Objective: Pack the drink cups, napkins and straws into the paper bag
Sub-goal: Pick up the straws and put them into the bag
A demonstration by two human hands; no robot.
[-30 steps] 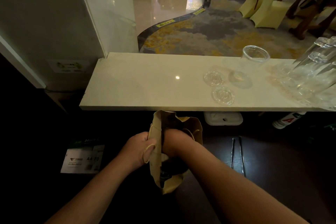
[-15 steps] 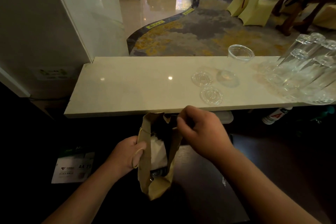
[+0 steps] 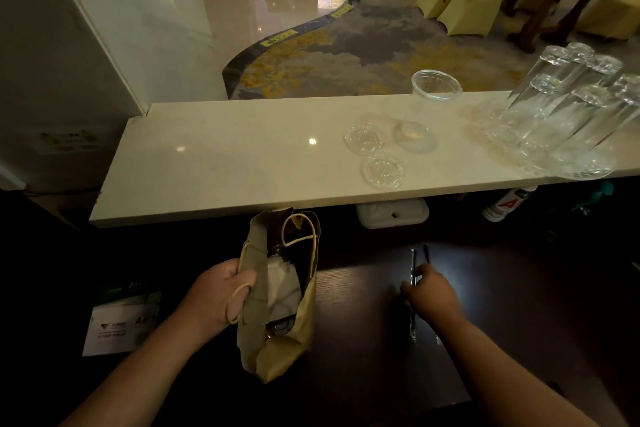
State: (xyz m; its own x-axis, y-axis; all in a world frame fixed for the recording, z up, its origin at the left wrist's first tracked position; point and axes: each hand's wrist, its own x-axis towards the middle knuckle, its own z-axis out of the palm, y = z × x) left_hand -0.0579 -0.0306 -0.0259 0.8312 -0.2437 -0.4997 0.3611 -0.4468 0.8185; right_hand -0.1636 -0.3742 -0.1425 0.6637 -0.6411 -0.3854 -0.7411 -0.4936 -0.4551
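A brown paper bag (image 3: 277, 350) stands open on the dark table. My left hand (image 3: 214, 295) grips its left wall near a string handle. Inside it I see a white napkin (image 3: 282, 284) and the top of a clear cup (image 3: 280, 326). To the right, two thin straws (image 3: 412, 260) lie on the table. My right hand (image 3: 431, 295) rests over them with its fingertips curled onto one. A clear plastic cup (image 3: 426, 107) stands on the pale counter (image 3: 225, 163), with two clear lids (image 3: 363, 139) beside it.
Stacks of upturned glasses (image 3: 561, 114) lean at the counter's right end. Under the counter sit a white box (image 3: 391, 215) and a bottle (image 3: 505, 204). A paper pack (image 3: 121, 322) lies low at the left. Beyond the counter is a carpeted hall with covered chairs.
My right hand came out of the bag's mouth and moved right onto the straws. My left hand kept its hold on the bag.
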